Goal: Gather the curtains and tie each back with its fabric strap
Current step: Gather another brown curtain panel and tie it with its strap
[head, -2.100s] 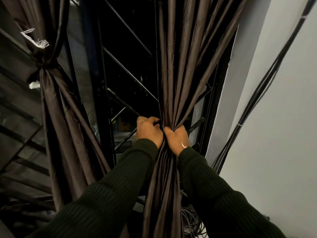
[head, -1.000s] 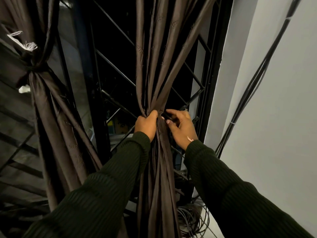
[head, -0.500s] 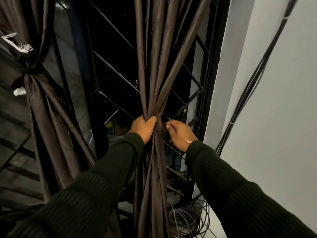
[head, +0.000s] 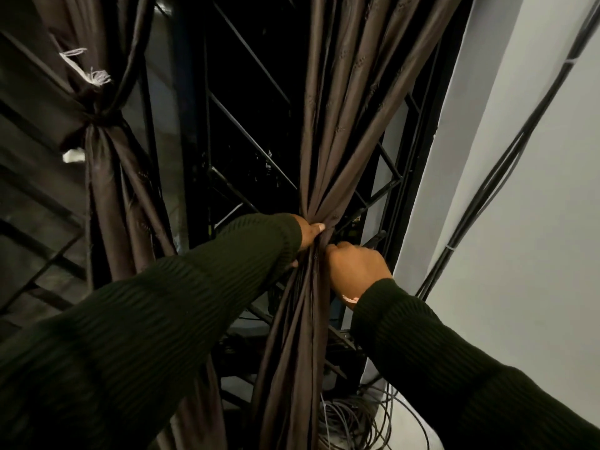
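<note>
Since half a second earlier, both hands had slid rightward. From the head view, the left hand (head: pixel 308 237), mostly hidden by its sleeve (head: pixel 181 300), gripped the gathered right curtain (head: pixel 328 131); the right hand (head: pixel 355 269) curled against it, fingertips hidden. Any strap was indistinguishable. Left curtain (head: pixel 104 177) hung tied.

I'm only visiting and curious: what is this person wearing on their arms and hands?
Both arms are in long, dark green ribbed knit sleeves with snug cuffs at the wrists. The left hand and right hand are bare, with no gloves. Something thin and pale shows at the right cuff; I can't tell what it is.
</note>
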